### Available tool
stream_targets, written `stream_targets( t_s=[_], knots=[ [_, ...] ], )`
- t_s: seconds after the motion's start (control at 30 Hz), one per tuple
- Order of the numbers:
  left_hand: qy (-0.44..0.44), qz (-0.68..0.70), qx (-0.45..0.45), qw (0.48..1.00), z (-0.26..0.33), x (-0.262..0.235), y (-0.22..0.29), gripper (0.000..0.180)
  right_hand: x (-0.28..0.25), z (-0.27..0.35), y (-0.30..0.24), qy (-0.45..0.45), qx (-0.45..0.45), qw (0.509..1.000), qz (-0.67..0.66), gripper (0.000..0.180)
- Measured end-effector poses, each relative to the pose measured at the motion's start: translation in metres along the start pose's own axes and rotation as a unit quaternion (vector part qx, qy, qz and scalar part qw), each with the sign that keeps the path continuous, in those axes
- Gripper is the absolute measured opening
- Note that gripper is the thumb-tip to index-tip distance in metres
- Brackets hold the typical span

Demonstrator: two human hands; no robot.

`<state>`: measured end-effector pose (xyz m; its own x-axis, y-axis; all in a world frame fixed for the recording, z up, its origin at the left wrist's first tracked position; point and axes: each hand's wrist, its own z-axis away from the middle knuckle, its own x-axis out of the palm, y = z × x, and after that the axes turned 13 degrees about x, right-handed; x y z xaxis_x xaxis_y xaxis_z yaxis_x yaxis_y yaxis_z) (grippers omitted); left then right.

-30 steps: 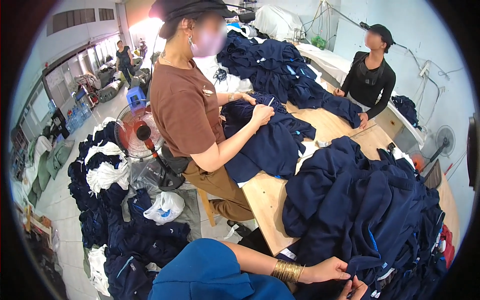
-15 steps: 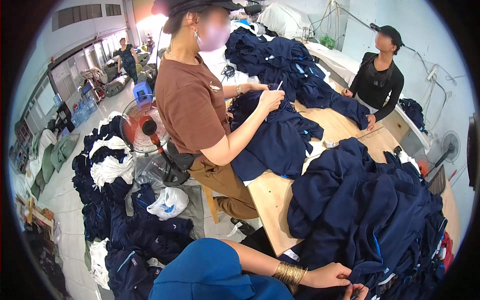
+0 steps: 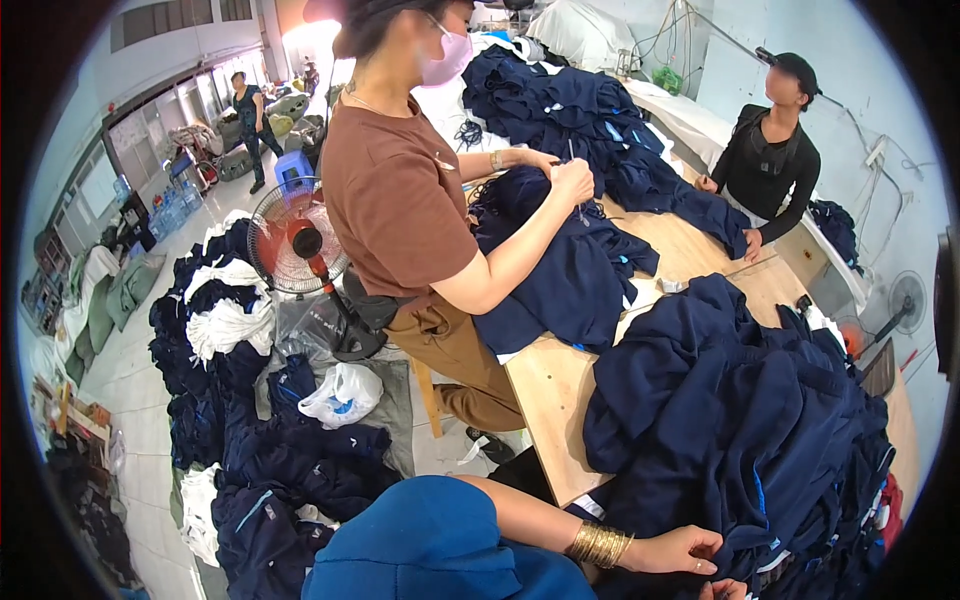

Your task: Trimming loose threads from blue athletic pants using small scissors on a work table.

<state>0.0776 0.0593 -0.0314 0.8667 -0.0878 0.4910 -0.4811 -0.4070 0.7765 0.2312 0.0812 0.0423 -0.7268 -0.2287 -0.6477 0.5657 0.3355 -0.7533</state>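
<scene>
My left hand, with gold bangles on its wrist, is at the near edge of a large pile of navy garments. Its fingers are bent against the dark cloth, and a fold seems to lie between thumb and fingers. Just below, my right hand is mostly cut off by the lower edge. Its visible fingers are curled, and what they hold is hidden. Light blue trim shows on a garment beside my hands.
Across the wooden table, a person in a brown shirt holds a thin tool over navy garments. Another person in black stands at the far right. A standing fan and heaped clothes are on the left floor.
The view has shifted slightly, so most things sit a little further right. My left fingers have parted somewhat from my right hand. The distant walker has turned and stepped.
</scene>
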Motion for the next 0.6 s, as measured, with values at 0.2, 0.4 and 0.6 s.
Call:
stream_targets(
  t_s=[0.2,0.4,0.6],
  knots=[
    [-0.041,-0.01,-0.007,0.999,-0.003,0.006,-0.009,0.014,-0.005,-0.003,0.005,0.026,-0.016,0.999,-0.009,0.012],
    [-0.007,0.135,-0.055,0.989,-0.002,0.009,-0.011,0.011,-0.005,-0.006,0.007,0.025,-0.06,0.998,0.003,0.012],
    [0.006,0.128,-0.052,0.99,0.0,0.015,-0.003,0.014,0.0,-0.007,0.024,0.012,0.009,0.996,-0.088,0.013]
  ],
)
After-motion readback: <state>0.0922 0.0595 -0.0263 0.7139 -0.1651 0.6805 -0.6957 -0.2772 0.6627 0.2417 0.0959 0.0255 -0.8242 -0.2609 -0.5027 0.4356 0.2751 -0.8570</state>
